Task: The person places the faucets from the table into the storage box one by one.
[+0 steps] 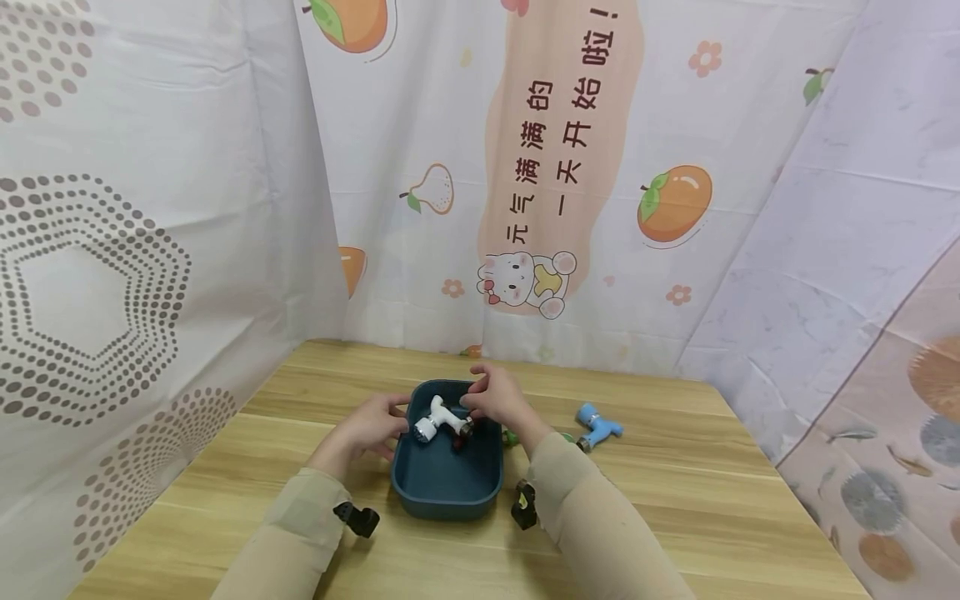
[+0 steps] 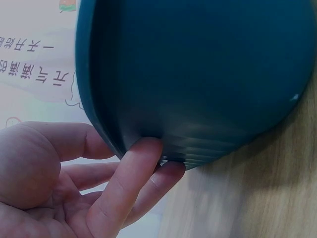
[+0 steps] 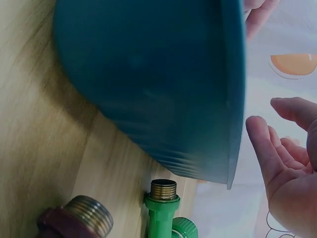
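Observation:
A dark teal basin (image 1: 448, 508) stands on the table. Inside it lies a white faucet (image 1: 442, 417) with a metal threaded end, and dark red parts (image 1: 458, 443) show beside it. My left hand (image 1: 369, 425) grips the basin's left rim; in the left wrist view the fingertips (image 2: 143, 148) press its outer wall. Over the far right part of the basin is my right hand (image 1: 498, 398), fingers loosely spread and nothing held. In the right wrist view that hand (image 3: 292, 153) is beyond the rim, with a gap between thumb and fingers.
A blue faucet (image 1: 597, 427) lies on the table (image 1: 675, 500) to the right. Beside the basin, a green faucet (image 3: 161, 213) and a maroon one (image 3: 74, 220) show their threaded ends in the right wrist view. Printed curtains (image 1: 420, 292) hang behind the table.

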Tool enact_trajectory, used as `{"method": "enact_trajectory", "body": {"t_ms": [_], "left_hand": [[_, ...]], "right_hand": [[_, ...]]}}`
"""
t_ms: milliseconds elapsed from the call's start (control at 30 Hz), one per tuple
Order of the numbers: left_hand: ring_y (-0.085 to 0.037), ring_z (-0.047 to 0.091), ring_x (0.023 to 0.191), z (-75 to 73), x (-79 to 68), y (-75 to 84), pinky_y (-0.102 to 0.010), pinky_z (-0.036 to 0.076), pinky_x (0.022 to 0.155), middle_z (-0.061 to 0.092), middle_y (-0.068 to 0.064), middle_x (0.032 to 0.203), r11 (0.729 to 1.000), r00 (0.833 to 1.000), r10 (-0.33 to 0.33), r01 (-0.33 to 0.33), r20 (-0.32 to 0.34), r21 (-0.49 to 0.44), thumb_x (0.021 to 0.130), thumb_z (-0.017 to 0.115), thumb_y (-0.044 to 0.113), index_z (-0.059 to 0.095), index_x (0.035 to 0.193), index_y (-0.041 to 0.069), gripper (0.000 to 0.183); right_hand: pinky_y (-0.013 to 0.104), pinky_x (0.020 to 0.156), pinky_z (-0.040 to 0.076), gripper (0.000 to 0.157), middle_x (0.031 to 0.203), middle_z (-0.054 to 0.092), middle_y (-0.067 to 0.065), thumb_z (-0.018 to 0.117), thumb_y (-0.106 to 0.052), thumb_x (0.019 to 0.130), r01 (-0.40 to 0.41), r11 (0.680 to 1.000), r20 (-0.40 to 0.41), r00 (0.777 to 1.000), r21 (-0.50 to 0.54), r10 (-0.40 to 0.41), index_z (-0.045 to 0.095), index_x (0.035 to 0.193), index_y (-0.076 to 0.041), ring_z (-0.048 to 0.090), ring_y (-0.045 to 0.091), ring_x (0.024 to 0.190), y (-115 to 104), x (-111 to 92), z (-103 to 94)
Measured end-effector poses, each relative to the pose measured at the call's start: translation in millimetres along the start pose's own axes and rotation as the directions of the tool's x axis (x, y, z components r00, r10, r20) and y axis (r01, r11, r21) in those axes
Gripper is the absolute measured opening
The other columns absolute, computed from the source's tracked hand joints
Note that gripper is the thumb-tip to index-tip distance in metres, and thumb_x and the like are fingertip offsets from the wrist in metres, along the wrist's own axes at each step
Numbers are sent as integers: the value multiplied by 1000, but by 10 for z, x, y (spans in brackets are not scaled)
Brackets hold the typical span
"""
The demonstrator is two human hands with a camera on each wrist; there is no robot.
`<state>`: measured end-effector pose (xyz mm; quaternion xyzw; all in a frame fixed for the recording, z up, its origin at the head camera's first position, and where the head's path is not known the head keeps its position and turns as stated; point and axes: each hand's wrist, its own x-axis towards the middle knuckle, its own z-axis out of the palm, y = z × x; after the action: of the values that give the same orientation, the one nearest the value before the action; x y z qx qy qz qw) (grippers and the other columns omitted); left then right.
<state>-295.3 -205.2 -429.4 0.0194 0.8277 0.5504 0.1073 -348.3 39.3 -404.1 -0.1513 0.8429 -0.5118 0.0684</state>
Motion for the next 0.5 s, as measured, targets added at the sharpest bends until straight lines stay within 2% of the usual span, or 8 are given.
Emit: {"method": "enact_trajectory", "body": {"t_ms": [233,500], "left_hand": [[-37,67,101,0,0,10,-44,62,59,63,-23,121,1000,1000,-3,3,-3,6,93,56,-6,45,152,2,61],[-39,66,104,0,-32,40,-44,62,60,60,-26,124,1000,1000,-8,8,6,-7,93,55,-7,44,152,2,61]], "right_hand": [[48,78,61,60,103,65,15,78,-5,89,24,1000,4,1000,3,-24,52,142,-1,72,40,87,3,-35,-67],[49,79,61,57,105,65,14,79,-9,89,44,999,1,999,8,-44,55,141,-4,72,28,80,3,-55,-125]]}}
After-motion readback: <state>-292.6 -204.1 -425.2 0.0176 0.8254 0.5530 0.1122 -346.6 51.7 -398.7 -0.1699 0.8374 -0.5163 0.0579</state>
